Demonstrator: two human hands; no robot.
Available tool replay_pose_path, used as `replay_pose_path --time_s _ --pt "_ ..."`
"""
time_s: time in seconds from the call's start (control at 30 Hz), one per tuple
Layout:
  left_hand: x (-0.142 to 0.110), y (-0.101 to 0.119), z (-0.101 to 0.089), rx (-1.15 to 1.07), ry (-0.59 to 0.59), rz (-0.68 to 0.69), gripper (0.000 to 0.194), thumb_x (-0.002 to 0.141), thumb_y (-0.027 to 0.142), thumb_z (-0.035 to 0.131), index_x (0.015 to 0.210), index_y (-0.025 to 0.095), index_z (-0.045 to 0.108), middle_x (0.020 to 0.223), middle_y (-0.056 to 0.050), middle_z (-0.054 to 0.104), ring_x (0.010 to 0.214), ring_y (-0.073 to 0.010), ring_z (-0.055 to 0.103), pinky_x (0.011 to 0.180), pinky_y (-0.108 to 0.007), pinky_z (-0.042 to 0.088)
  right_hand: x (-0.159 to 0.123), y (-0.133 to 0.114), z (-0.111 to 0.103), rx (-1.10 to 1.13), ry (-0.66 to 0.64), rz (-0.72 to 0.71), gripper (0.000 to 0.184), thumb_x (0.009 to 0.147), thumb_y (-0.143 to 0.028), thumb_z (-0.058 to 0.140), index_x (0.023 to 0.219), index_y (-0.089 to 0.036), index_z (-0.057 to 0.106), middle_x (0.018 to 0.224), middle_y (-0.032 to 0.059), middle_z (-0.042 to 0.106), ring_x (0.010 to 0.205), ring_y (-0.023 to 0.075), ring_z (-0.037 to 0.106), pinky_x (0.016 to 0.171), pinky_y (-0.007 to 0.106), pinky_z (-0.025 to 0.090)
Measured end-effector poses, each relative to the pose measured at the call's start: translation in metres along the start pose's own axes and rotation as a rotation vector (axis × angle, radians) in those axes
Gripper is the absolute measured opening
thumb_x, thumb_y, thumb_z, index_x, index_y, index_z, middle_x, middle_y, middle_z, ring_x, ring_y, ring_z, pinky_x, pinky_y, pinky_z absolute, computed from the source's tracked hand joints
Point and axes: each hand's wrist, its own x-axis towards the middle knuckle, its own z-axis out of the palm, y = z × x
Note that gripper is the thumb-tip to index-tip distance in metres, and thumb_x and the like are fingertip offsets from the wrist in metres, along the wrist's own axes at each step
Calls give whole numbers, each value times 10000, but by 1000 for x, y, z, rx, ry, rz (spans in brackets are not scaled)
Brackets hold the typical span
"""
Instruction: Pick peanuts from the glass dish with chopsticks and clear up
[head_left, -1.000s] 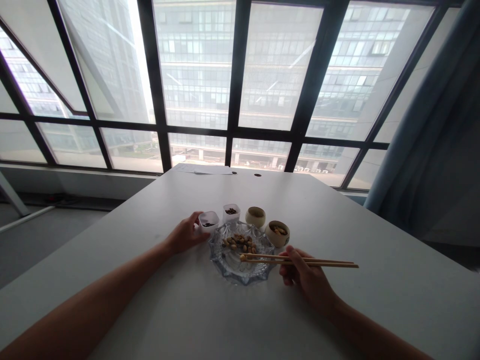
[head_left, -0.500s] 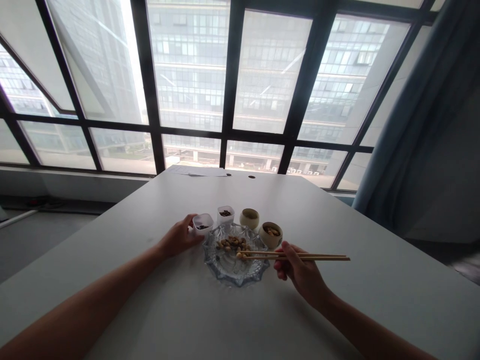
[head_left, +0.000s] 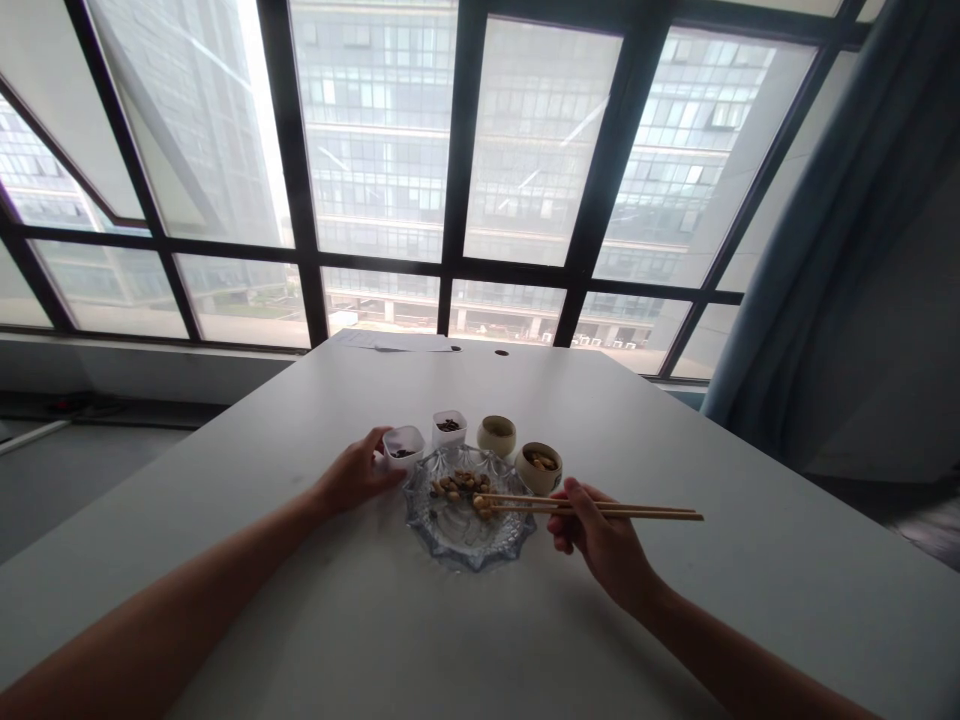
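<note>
My right hand [head_left: 600,525] is closed around a pair of wooden chopsticks [head_left: 622,510]. Their tips reach over a scalloped clear glass bowl [head_left: 472,555], at the right edge of a heap of mixed nuts [head_left: 461,485]. Whether the tips pinch a nut is too small to tell. My left hand [head_left: 360,475] grips a small white plastic cup [head_left: 404,446] by its left side, with a few dark pieces inside. That cup stands against the bowl's back left rim.
Behind the bowl stand another white cup [head_left: 449,428] with dark pieces, a beige cup [head_left: 496,434], and a second beige cup [head_left: 539,467] holding light brown pieces. Papers [head_left: 397,343] lie at the far edge of the white table [head_left: 315,600], before large windows. A blue curtain [head_left: 795,220] hangs at right.
The chopstick tips have shifted slightly up and spread a little at the nuts in the bowl. My left hand stays on the white cup.
</note>
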Motion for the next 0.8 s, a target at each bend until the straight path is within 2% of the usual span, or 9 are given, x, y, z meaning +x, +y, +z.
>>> replay_pose_path --time_s 0.13,0.27,0.5,0.67,0.8 --pt "1 -2 1 6 3 1 606 750 462 674 1246 185 465 1014 -92 694 759 -190 648 712 -292 507 13 -7 -9 59 192 -135 588 603 -685 808 746 -134 662 534 57 640 420 129 553 380 209 432" --pt "0 -3 1 0 -3 -6 616 747 475 677 1245 182 465 1016 -99 692 766 -196 648 711 -297 505 27 -8 -22 49 287 -199 593 594 -689 811 747 -135 663 546 58 647 445 136 570 386 210 444" --pt "0 -2 0 -25 -11 2 618 741 474 679 1249 186 478 999 -98 704 745 -195 655 694 -291 502 40 -9 -37 6 354 -274 608 640 -713 765 758 -128 648 544 52 642 406 135 556 373 224 432" --pt "0 -2 0 -7 -8 8 610 750 470 668 1249 177 476 1008 -107 700 771 -204 657 720 -308 505 47 -18 -50 -207 340 -352 625 711 -745 682 730 -121 653 568 76 654 403 149 569 395 254 448" --pt "0 -1 0 11 -7 -2 621 743 476 677 1254 188 475 1023 -110 696 802 -217 657 734 -319 509 36 -37 -41 -244 328 -448 615 734 -764 641 704 -149 652 575 69 658 404 148 560 405 264 447"
